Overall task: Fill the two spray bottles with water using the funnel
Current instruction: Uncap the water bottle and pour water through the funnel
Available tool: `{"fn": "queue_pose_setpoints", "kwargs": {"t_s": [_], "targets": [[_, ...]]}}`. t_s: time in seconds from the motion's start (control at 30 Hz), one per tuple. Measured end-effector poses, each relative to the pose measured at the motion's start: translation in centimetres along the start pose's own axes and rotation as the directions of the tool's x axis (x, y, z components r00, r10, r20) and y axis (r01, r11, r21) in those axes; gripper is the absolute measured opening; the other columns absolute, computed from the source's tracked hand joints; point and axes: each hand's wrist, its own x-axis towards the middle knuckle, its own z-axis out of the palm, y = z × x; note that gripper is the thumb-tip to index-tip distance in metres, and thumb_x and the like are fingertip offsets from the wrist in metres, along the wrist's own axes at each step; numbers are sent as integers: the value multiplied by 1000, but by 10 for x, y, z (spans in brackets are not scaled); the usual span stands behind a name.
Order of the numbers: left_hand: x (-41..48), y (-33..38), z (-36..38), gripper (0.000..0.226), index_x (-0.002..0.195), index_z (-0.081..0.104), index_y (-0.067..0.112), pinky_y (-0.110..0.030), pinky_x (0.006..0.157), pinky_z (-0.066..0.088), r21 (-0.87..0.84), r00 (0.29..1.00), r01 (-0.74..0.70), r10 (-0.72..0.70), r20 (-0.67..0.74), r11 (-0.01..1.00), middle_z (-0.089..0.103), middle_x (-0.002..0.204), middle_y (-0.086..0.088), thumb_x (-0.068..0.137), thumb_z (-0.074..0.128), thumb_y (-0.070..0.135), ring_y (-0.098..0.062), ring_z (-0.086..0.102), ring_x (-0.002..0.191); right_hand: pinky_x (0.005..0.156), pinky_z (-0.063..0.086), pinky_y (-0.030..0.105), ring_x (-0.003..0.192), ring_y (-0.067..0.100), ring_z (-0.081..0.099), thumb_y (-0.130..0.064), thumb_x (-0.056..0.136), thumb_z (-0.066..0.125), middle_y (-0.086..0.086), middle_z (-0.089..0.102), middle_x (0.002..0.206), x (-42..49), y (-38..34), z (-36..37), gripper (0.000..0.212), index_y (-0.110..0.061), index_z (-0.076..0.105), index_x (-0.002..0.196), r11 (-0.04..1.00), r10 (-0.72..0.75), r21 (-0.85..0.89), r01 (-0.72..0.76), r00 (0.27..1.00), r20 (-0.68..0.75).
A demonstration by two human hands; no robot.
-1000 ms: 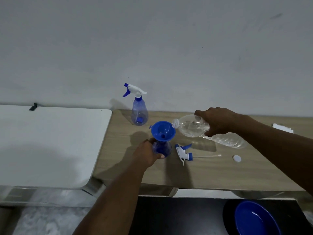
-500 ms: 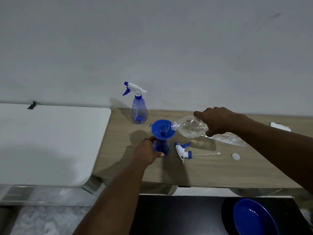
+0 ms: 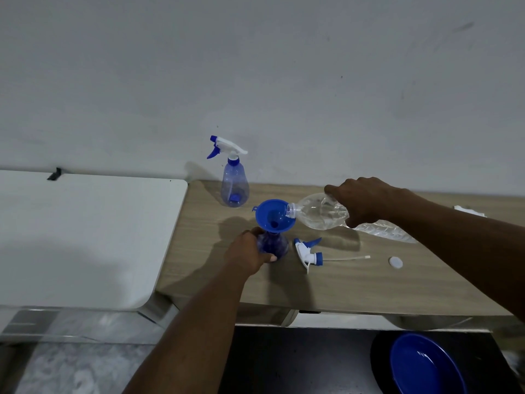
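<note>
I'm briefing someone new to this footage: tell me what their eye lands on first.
First, the blue funnel seated in a spray bottle at the wooden table's middle, steadied by the left hand. The right hand tips a clear water bottle so its mouth meets the funnel's rim. Behind stands a second spray bottle, capped; a loose trigger head lies nearby.
</note>
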Motion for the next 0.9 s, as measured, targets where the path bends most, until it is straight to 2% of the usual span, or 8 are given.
{"fn": "queue_pose_setpoints", "kwargs": {"t_s": [0.13, 0.27, 0.47, 0.67, 0.8, 0.9], "targets": [[0, 0, 0, 66, 119, 62, 27, -28, 82, 46, -2, 1000, 15, -15, -5, 1000, 68, 110, 7, 59, 91, 30, -14, 64, 95, 64, 41, 32, 78, 21, 50, -35, 77, 79, -2, 46, 89, 0, -1, -2, 73, -22, 38, 136, 1000, 9, 8, -9, 1000, 1], [0, 1, -1, 69, 120, 62, 29, -30, 84, 49, -4, 1000, 25, -25, 0, 1000, 68, 111, 8, 57, 92, 32, -14, 65, 97, 64, 41, 32, 78, 21, 50, -36, 77, 79, 1, 52, 95, 1, -1, -2, 75, -22, 38, 137, 1000, 8, 2, -8, 1000, 3], [0, 2, 0, 71, 119, 61, 29, -36, 87, 53, -7, 999, 34, -34, 4, 999, 68, 109, 8, 55, 92, 33, -15, 66, 96, 64, 41, 32, 78, 21, 50, -36, 77, 79, -1, 46, 92, 2, -1, -1, 74, -22, 38, 137, 1000, 1, 0, -1, 1000, 1], [-1, 1, -1, 67, 119, 62, 26, -29, 82, 48, -3, 1000, 20, -20, 1, 1000, 68, 107, 8, 59, 91, 30, -14, 64, 93, 65, 41, 32, 78, 22, 50, -36, 77, 79, 1, 52, 97, 2, 1, -1, 74, -22, 37, 137, 1000, 5, -6, -5, 1000, 7], [-1, 3, -2, 68, 119, 61, 30, -35, 88, 52, 4, 1000, 27, -27, 8, 1000, 68, 109, 9, 58, 91, 33, -14, 65, 96, 65, 41, 32, 78, 22, 51, -35, 77, 79, 1, 51, 96, 2, 3, -2, 75, -22, 37, 138, 1000, 11, -18, -10, 1000, 7], [-1, 3, -2, 68, 119, 60, 30, -35, 89, 52, 6, 1000, 26, -26, 6, 1000, 66, 109, 11, 59, 91, 32, -13, 63, 97, 65, 41, 32, 80, 22, 50, -36, 78, 79, 3, 57, 104, 2, 3, -2, 77, -22, 35, 140, 1000, 8, -29, -8, 1000, 11]]}}
